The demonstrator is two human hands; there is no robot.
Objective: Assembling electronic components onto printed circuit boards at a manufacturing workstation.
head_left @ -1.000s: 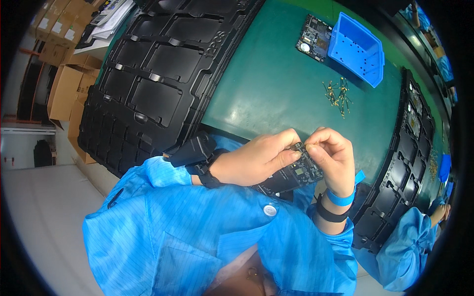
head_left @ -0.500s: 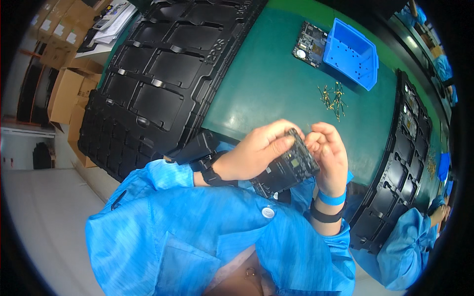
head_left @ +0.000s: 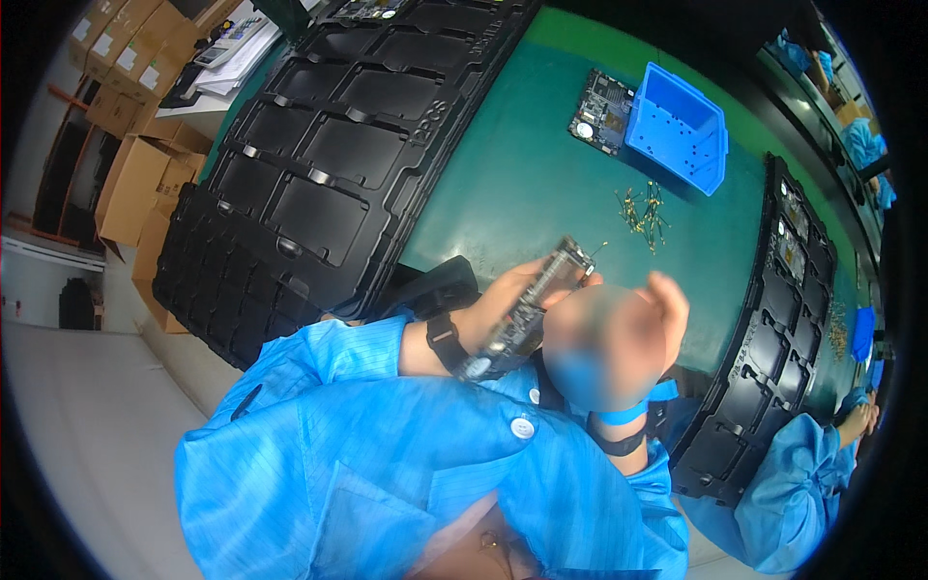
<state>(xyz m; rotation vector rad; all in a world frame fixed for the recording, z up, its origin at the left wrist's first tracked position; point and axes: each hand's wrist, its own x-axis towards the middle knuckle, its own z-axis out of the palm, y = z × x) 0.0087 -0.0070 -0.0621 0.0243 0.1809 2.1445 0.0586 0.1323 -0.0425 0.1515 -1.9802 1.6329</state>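
My left hand (head_left: 489,304) is closed round a black circuit board (head_left: 530,307), turned up so that its edge and component side face me. From the board's far end a thin short wire (head_left: 600,249) with a gold-coloured tip sticks out. My right hand (head_left: 670,311) is close beside the board on its right. A round blur covers most of it, so only some raised fingers show and I cannot see whether it holds anything. Beyond both hands, a loose pile of short wires (head_left: 643,215) with gold-coloured ends lies on the green mat (head_left: 522,155).
A blue bin (head_left: 691,159) with small dark bits inside stands beside another board (head_left: 601,111). Large black moulded trays flank the mat, one on the left (head_left: 333,198) and one on the right (head_left: 773,333) holding boards. A co-worker's blue sleeve (head_left: 797,493) is at the right.
The board has tilted from facing up to nearly on edge in my left hand. My right hand has dropped slightly and moved away from the board's far end.
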